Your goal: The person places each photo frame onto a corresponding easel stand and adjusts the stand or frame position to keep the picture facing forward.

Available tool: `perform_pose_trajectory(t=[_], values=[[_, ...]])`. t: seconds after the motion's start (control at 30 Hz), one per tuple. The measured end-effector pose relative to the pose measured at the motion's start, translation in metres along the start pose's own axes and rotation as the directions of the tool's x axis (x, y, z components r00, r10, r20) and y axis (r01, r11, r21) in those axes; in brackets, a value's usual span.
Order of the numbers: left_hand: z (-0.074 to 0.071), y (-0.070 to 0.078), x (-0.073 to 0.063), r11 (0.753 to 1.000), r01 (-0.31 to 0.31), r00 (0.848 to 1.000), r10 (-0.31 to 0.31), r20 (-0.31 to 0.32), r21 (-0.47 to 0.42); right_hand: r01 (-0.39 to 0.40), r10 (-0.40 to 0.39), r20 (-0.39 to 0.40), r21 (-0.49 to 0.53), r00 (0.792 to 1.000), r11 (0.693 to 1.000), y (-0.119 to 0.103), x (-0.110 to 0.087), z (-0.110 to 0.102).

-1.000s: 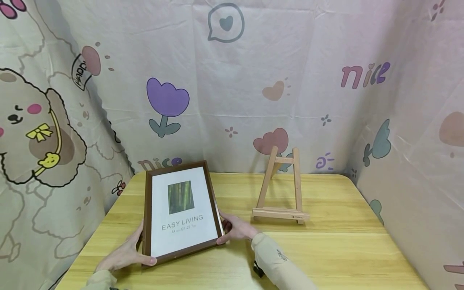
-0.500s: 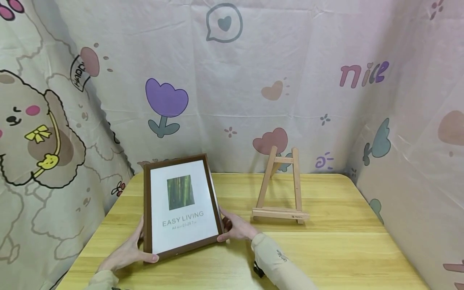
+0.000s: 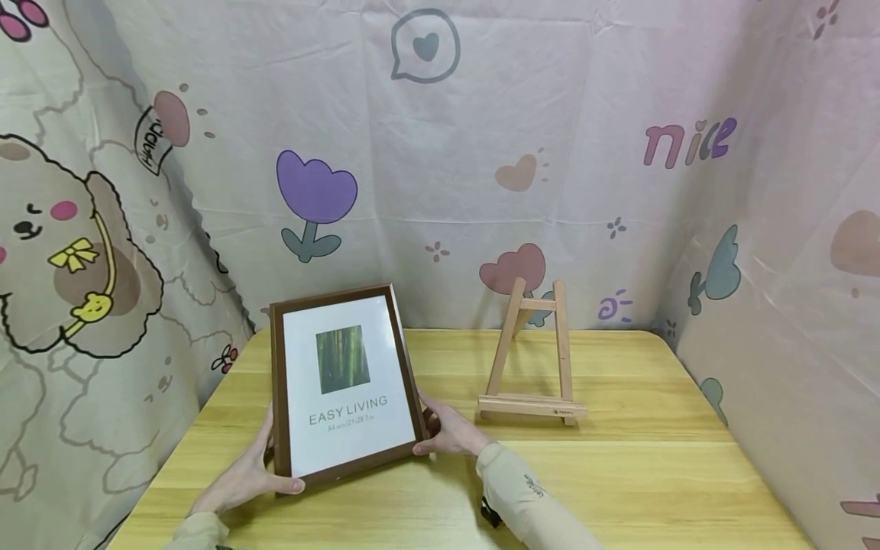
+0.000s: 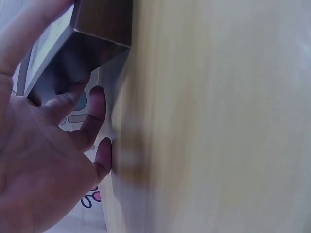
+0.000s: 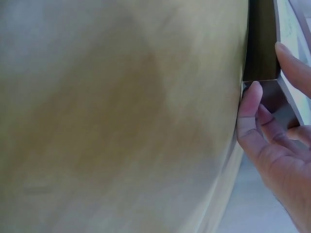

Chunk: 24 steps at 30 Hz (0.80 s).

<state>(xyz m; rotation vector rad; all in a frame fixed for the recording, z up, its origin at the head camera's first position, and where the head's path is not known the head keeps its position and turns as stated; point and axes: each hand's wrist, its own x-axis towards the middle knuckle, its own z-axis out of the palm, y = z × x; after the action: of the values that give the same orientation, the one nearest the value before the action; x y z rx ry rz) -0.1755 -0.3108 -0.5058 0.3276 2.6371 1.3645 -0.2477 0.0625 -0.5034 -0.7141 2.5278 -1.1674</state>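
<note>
A brown picture frame [image 3: 357, 465] leans back at the table's left, its white insert reading EASY LIVING beneath a green forest picture. My left hand [image 3: 242, 477] grips its lower left corner, thumb over the front edge. In the left wrist view, fingers [image 4: 95, 104] of that hand lie along the side and behind. My right hand [image 3: 450, 429] holds the lower right corner, thumb on the front; the right wrist view has its fingers [image 5: 250, 104] beside and under the frame's corner. To the right stands a small wooden easel [image 3: 565, 344] with a ledge, touched by neither hand.
The light wood table [image 3: 639, 473] has rounded back corners. A printed cloth [image 3: 440, 130] with flowers and cartoon shapes hangs close behind it and along both sides. The easel stands near the table's back, right of my right hand.
The picture frame's top edge has risen, tilting the frame more upright, and its bottom edge has shifted slightly away from me. Both hands keep their hold; the easel has not moved.
</note>
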Motion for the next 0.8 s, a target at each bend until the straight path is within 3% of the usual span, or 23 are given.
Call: perform_pose_trajectory(t=[0.37, 0.63, 0.8], values=[[0.0028, 0.0005, 0.0043, 0.997, -0.062, 0.997, 0.059, -0.048, -0.053, 0.032, -0.032, -0.038, 0.003, 0.999, 0.999, -0.001, -0.0009, 0.0016], [0.0045, 0.0045, 0.0044, 0.998, -0.028, 0.998, 0.025, -0.058, -0.059, 0.031, -0.029, -0.071, 0.021, 0.997, 0.999, -0.0008, -0.0022, 0.0038], [0.0066, 0.0092, 0.0038, 0.998, 0.036, 0.996, -0.04, -0.075, -0.048, 0.016, -0.013, -0.096, 0.022, 0.995, 1.0, -0.0025, -0.0037, 0.0035]])
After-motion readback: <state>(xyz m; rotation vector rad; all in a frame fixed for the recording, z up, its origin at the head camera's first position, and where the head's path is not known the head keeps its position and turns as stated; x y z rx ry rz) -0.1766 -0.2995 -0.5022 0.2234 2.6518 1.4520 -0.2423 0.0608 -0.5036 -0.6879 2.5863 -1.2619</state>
